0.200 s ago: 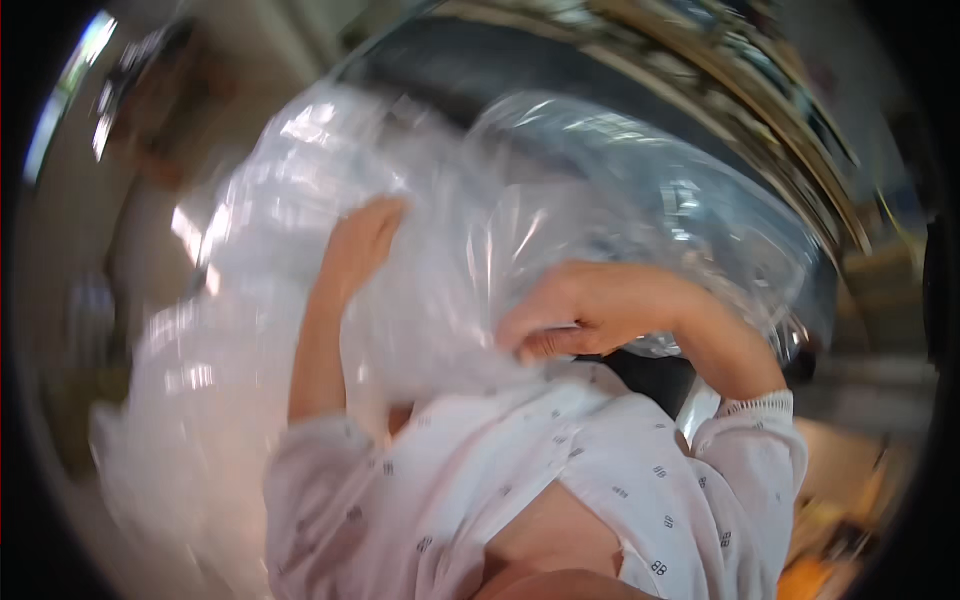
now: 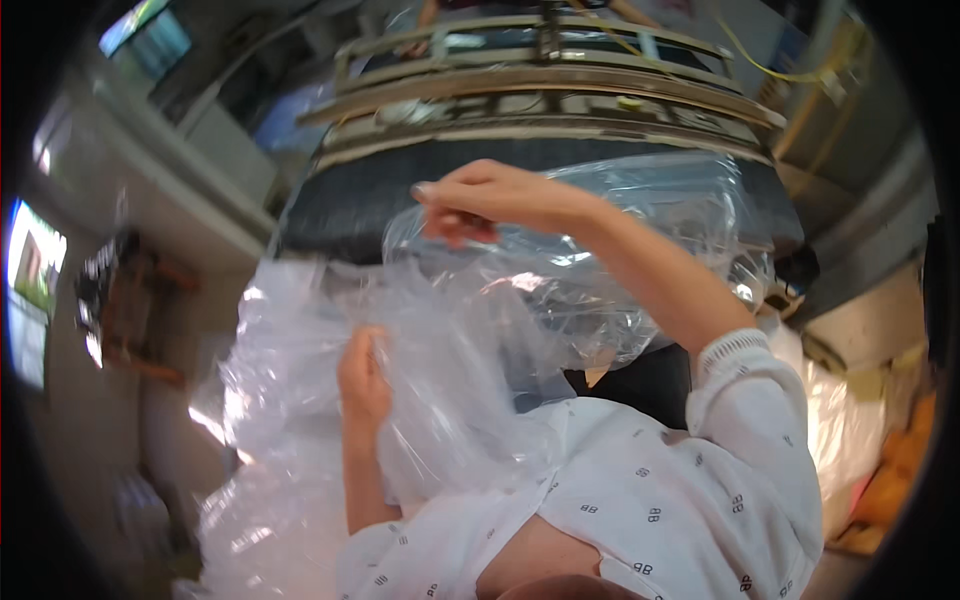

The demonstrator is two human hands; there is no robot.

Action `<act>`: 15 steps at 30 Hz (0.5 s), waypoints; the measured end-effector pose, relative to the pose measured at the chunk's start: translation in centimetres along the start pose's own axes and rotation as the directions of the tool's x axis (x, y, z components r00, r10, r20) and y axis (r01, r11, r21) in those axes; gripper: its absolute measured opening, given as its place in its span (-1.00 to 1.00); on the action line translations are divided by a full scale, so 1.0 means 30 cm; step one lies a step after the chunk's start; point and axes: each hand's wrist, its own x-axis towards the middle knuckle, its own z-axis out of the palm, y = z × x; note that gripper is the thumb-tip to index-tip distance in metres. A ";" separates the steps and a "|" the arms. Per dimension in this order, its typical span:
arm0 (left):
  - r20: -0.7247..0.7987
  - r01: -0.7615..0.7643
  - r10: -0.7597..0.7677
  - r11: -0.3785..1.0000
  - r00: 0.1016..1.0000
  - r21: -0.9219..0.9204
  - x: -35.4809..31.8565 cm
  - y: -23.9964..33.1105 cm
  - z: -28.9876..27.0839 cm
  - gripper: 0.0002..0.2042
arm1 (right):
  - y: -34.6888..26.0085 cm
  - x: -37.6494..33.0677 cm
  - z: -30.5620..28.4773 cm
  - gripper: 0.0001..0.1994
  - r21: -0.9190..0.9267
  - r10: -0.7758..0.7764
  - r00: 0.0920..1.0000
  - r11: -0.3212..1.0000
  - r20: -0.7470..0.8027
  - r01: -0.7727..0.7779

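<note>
A pile of thin, cloudy clear plastic bags (image 2: pixel 460 400) lies in front of me and spills over the left side. My left hand (image 2: pixel 365 375) is closed on a fold of this plastic, close to my body. Above the far part of the work surface my right hand (image 2: pixel 475 205) is raised, its fingers curled inward. Whether anything is between those fingers I cannot make out. Under and beside the right forearm lies a second stack of clear, glossier plastic bags (image 2: pixel 650 200), bluish over the dark surface.
The dark work table (image 2: pixel 345 205) stretches beyond the plastic, with wooden rails (image 2: pixel 560 85) along its far edge. Another person's arm (image 2: pixel 425 15) shows past the rails. A wooden stool (image 2: pixel 150 310) stands at left. Orange items (image 2: pixel 900 485) lie at lower right; a yellow cord (image 2: pixel 770 70) hangs at upper right.
My right hand has swung away from my body, up and left over the table. My left hand has come nearer my body with the plastic. The whole view has turned and sharpened.
</note>
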 end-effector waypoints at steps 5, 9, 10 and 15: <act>0.475 -0.344 0.586 0.793 0.657 -0.502 0.011 0.504 0.278 -0.71 | 0.169 0.101 0.381 -0.24 -0.450 0.114 0.975 0.893 0.193 -0.016; 0.494 -0.396 0.804 0.594 0.332 -0.700 -0.042 0.697 0.317 -0.70 | 0.113 -0.164 0.344 -0.53 0.090 -0.170 0.984 0.982 0.059 0.164; 0.554 -0.421 0.797 0.599 0.240 -0.680 -0.041 0.714 0.297 -0.71 | 0.037 -0.328 0.216 -0.62 0.221 -0.195 0.981 0.957 0.005 0.189; 0.315 -0.380 0.845 0.487 0.432 -0.786 0.134 0.648 0.194 -0.54 | 0.208 -1.159 0.027 -0.59 0.196 0.020 0.300 0.799 -0.954 0.569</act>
